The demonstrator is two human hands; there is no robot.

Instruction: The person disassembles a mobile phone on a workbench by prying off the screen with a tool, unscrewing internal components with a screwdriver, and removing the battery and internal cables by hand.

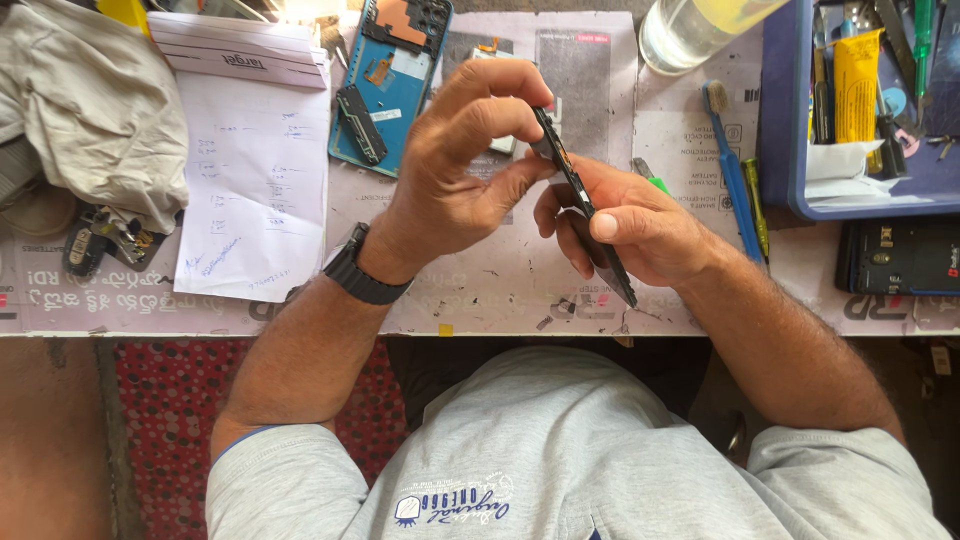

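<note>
the right hand (640,225) grips a thin black phone panel (585,205) edge-on (dark, slim, tilted), while the left hand (455,165) pinches its upper end with thumb and fingers. beyond the left hand lies an opened blue phone (385,85) on the bench (500,290).

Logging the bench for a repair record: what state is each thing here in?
Dark phone panel: held on edge, off the mat.
Left hand: pinching the panel's top end.
Right hand: gripping the panel's lower half.
Blue phone frame: opened, insides exposed, lying flat.
Blue toothbrush: lying flat.
Blue tray: full of tools.
</note>
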